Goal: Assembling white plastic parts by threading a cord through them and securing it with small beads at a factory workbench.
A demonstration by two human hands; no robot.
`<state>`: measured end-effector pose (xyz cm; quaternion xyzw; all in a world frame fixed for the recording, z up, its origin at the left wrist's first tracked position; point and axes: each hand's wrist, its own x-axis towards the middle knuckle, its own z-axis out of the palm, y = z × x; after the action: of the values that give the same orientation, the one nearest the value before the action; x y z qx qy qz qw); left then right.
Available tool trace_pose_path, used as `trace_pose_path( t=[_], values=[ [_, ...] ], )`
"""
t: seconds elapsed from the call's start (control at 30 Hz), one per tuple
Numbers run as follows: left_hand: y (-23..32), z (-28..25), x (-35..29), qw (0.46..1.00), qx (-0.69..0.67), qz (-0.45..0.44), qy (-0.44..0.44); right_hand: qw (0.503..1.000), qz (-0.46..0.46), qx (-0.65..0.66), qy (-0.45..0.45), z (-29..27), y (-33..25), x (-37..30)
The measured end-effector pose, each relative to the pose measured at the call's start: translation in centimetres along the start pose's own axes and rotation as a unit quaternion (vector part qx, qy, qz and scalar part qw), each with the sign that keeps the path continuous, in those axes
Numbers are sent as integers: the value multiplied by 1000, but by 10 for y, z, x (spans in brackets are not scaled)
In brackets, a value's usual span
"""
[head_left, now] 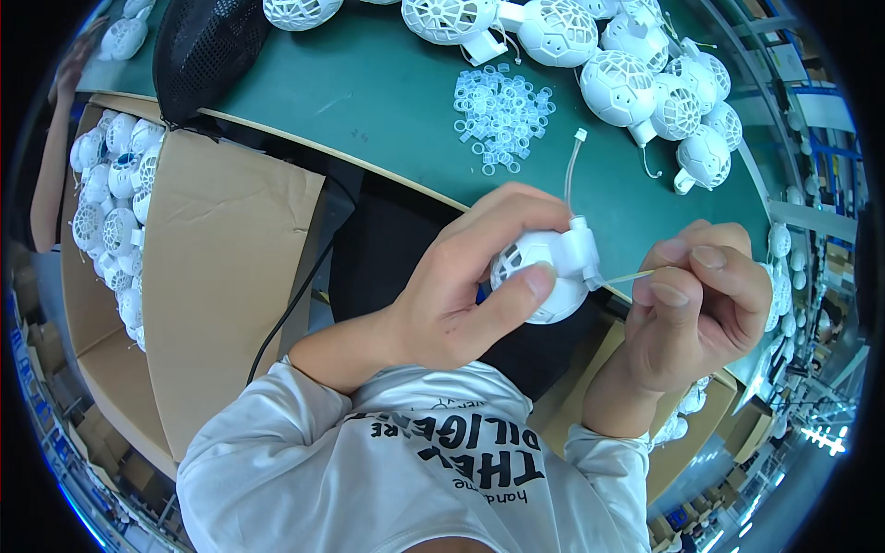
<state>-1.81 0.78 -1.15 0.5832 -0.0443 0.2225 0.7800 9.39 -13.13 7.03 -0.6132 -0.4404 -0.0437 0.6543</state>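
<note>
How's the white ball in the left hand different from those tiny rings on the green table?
The ball is one big round thing; the rings are many tiny loops. The ball is white, while the rings look see-through and bluish. The ball is held in the left hand; the rings lie heaped on the table. Both have holes.

legible black lettering [481, 467] noted at one location: the chest of the white shirt [378, 484]. set in several lines, inverted to the view; bold, large capitals at the middle, smaller and thinner letters beneath these in the view. part of the lettering is lost in folds and cannot be read.
</note>
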Motion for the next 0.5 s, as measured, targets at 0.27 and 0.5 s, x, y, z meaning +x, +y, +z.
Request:
trace_pose_path(
  t=[0.27, 0.5],
  values=[
    [21, 3, 4, 985, 151, 76, 44, 999, 23, -5, 23, 18, -3, 2],
    [12, 18, 3, 987, 97, 100, 76, 995, -26, -93, -7, -8, -10, -17]
  ],
)
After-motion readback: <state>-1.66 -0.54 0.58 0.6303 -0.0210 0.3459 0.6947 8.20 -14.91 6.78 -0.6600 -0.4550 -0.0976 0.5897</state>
